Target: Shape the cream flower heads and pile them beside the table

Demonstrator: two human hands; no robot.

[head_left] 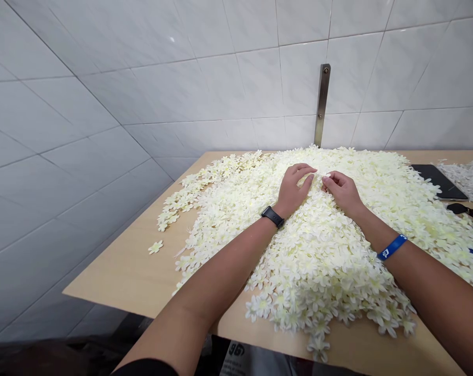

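Left hand and right hand: curled narrow, fingertips meeting atop the flower heap; grip on any bloom impossible to tell. Heap spread across the table centre. At 12 o'clock, metal bracket; at 8 o'clock, stray flower.

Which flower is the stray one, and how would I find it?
Start at the wooden table heaped with a pile of cream fabric flowers. Go to the bare wood left of the pile, on the side of the left hand with the black watch. The stray flower lies there alone, touching no other, while the rest overlap.
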